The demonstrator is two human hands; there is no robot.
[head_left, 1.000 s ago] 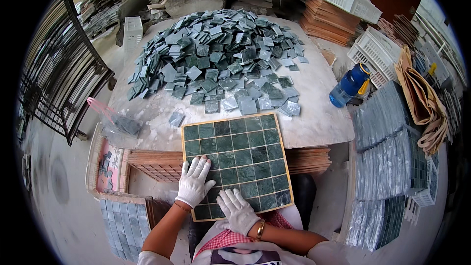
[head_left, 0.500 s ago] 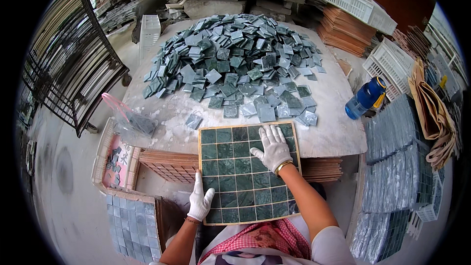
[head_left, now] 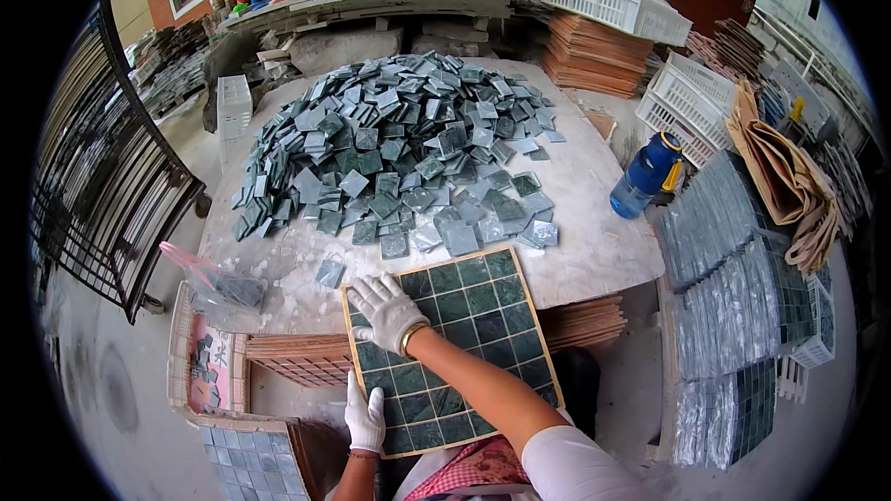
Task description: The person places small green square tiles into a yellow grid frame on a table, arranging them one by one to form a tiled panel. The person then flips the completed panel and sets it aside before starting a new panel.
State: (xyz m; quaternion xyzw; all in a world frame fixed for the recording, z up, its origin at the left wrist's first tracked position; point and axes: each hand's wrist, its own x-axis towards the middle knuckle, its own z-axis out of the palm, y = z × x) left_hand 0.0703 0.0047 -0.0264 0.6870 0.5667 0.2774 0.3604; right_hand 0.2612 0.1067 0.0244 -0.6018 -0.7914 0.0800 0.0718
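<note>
A square wooden-edged frame of dark green tiles point(head_left: 492, 327) rests tilted between the table edge and my lap, its tiles set in a grid. My left hand point(head_left: 365, 419), in a white glove, grips the frame's lower left edge, thumb on top and the fingers partly hidden. Flat on the upper left tiles lies my gloved right hand point(head_left: 385, 311), fingers stretched out; that forearm crosses over the frame. Beyond it a large heap of loose green stone tiles point(head_left: 399, 144) covers much of the table point(head_left: 585, 223). One single tile point(head_left: 329, 271) lies near the frame's upper left corner.
A blue bottle point(head_left: 645, 176) stands at the table's right edge. Stacked wrapped tile sheets point(head_left: 724, 325) rise at the right. On the left are a clear bag point(head_left: 218, 283), a crate with tile pieces point(head_left: 176, 362) and a black metal rack point(head_left: 111, 195). Brown grid trays point(head_left: 306, 359) sit under the table.
My right hand has slid from the frame's upper right to its upper left. The frame has turned slightly anticlockwise. My left hand stays on its left edge; the whole view has shifted.
</note>
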